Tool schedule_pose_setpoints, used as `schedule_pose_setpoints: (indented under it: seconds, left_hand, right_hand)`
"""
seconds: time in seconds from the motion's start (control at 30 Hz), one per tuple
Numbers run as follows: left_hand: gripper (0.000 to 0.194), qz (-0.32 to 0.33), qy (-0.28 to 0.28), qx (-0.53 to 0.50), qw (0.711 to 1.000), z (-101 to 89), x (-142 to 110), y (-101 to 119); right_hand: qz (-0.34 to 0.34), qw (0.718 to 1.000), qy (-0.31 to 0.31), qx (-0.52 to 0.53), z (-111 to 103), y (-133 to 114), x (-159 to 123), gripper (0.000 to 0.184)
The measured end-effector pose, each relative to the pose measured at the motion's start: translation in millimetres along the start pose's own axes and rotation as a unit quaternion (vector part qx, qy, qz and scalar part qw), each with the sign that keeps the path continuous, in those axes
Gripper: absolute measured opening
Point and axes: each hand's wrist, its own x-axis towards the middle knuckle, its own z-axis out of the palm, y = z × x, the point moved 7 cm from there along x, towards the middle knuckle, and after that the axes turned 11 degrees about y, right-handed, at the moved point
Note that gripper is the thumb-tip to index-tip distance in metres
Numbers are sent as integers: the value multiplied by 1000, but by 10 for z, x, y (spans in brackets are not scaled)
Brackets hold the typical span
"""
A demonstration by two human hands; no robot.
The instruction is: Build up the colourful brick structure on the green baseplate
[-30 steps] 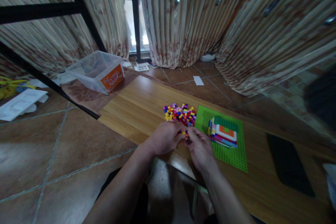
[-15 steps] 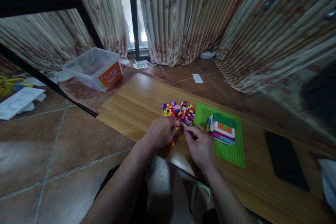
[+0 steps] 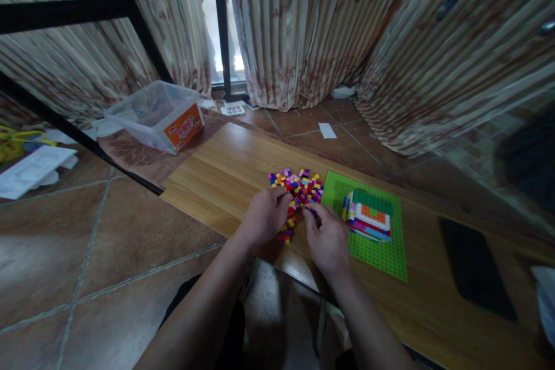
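Observation:
A pile of small coloured bricks lies on a low wooden board. Just right of it sits a green baseplate carrying a layered block of bricks. My left hand rests at the near edge of the pile, fingers curled down onto the bricks. My right hand is beside it, fingertips pinched at the pile's near right edge; what they hold is too small to make out. A few stacked bricks lie between the two hands.
A clear plastic tub with an orange label stands on the tiled floor at the back left. A dark flat phone lies on the board to the right. Curtains hang behind. White trays lie far left.
Both hands have moved forward from the board's near edge to the pile. A few joined bricks that were between the fingers now lie on the board between the hands.

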Motion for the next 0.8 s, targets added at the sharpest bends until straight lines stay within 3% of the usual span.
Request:
schedule_pose_setpoints:
  seconds: [0.07,0.17,0.23,0.33,0.43,0.53,0.67,0.8]
  left_hand:
    - [29,-138,4,-176,975,68,-28,-95]
    - [28,-310,-28,-426,849,259,-133,-145]
    - [26,-357,-32,-510,782,305,-169,-124]
    - [23,-384,-13,-562,732,268,-170,-109]
    - [21,-395,4,-575,716,205,-146,-100]
    - [22,-384,37,-573,723,124,-103,-119]
    - [20,-343,81,-578,736,25,-43,-168]
    - [17,-321,71,-587,740,6,-25,-183]
  right_hand:
    - [25,998,13,60,-36,-39,24,22]
    - [48,987,-15,154,-3,-159,36,22]
    - [58,977,-30,205,25,-226,43,29]
    - [71,967,-4,246,5,-204,82,32]
    - [74,973,36,216,-58,-54,159,28]
    - [34,993,71,84,-130,87,247,29]
    - [-11,991,42,-130,-49,182,281,33]
    - [-8,981,21,-190,55,207,253,36]
